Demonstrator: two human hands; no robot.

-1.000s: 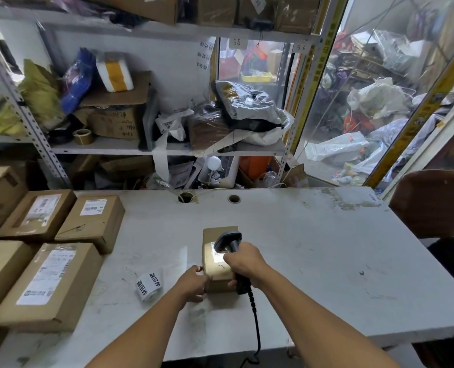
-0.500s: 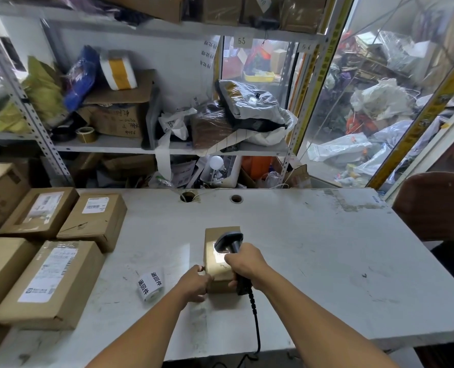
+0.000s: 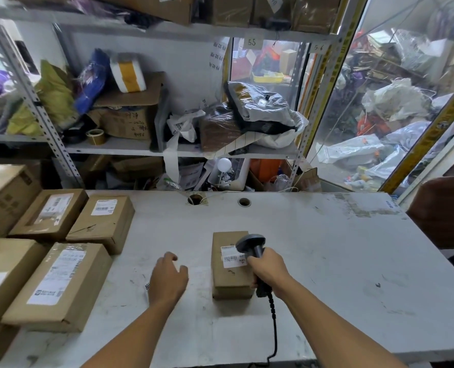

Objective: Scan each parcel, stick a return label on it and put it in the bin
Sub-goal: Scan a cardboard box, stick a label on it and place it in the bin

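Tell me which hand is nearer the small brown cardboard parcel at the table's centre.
Right. The right hand, gripping the grey barcode scanner, is against the small brown cardboard parcel; the left hand hovers apart, to its left.

Both forearms bare, no sleeves in view; hands (image 3: pixel 167 277) bare too, no gloves, rings, or watch visible.
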